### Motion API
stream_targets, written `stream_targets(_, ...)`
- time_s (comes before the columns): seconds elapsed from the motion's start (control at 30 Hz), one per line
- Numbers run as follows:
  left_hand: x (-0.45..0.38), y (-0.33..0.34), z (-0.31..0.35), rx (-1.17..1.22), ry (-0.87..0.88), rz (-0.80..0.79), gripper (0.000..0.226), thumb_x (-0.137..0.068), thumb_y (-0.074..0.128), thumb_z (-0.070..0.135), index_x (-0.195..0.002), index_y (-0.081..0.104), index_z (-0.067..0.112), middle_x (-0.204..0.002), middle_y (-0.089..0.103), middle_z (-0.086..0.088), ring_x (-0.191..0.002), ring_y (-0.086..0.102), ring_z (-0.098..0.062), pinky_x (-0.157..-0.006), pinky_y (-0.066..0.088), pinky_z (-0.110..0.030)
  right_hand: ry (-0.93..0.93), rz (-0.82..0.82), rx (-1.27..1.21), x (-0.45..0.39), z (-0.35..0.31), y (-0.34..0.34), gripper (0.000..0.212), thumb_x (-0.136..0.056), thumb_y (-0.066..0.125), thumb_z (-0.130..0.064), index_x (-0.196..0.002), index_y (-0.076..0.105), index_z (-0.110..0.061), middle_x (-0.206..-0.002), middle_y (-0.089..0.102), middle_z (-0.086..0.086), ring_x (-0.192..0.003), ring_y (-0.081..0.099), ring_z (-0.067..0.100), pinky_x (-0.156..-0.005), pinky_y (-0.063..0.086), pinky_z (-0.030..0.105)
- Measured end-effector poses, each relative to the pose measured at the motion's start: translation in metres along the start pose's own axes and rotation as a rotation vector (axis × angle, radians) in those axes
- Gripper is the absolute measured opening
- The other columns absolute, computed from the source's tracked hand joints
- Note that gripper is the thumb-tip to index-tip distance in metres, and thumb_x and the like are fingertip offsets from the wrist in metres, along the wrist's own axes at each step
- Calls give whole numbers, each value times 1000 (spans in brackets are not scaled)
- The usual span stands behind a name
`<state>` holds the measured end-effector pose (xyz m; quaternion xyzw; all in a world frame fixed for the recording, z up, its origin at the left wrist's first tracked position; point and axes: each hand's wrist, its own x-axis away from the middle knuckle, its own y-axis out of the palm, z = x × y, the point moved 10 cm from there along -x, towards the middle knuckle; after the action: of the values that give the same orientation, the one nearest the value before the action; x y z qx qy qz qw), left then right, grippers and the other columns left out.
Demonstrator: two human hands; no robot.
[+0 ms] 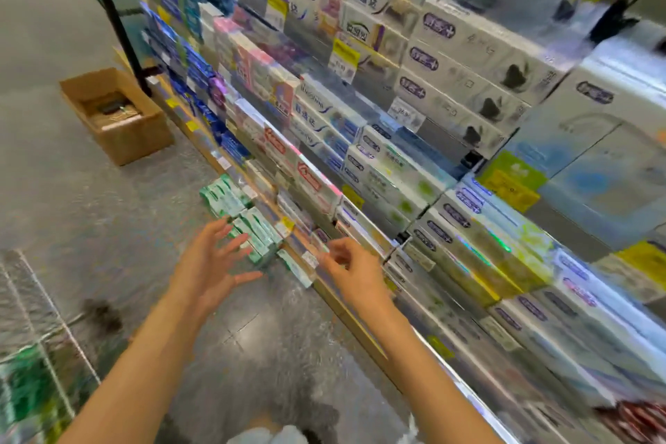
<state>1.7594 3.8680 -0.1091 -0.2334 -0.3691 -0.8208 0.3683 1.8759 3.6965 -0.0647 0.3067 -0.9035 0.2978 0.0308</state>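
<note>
The green boxes (pixel 248 227) are stacked at the front edge of the low shelf (pixel 360 332), their print lost to blur. Just left of them the left hand (pixel 209 263) hovers, fingers spread, holding nothing. Just right of them the right hand (pixel 355 270) curls its fingers at the shelf edge; the blur hides whether they pinch anything. Well beyond them a cardboard carton (pixel 115 115) stands on the floor.

The bare left forearm (pixel 151 353) and bare right forearm (pixel 414 353) stretch forward, well apart. The left hand (pixel 212 259) is spread, fingers straight, thumb out. The right hand (pixel 355 272) has curled fingers, possibly pinching; blur hides it
</note>
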Motion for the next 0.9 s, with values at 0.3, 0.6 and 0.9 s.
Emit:
stream_targets(0.3,-134,-58,34,86,-35,146,34,-98,39,31,-130,45,20,-129,48,-12,-123,44,-28,-84,41,-55,143,-159,122,-141,33,78,36,-90,63,-30,-119,57,-11,-104,62,4,-94,57,13,-74,40,14)
stream_targets(0.6,-338,-148,20,-89,-97,276,47,-99,42,32,-141,38,14,-127,49,-10,-109,48,-24,-81,44,-49,354,-234,171,-299,186,196,12,-91,61,-19,-100,58,-11,-74,50,-7,-72,53,10,-65,40,22)
stream_targets(0.9,-559,-230,-138,-130,-196,296,45,-97,46,38,-137,41,19,-144,41,-15,-98,50,-26,-80,45,-47,498,-357,496,-388,471,348,34,-94,53,-24,-65,35,-20,-68,41,1,-62,47,21,-65,46,38)
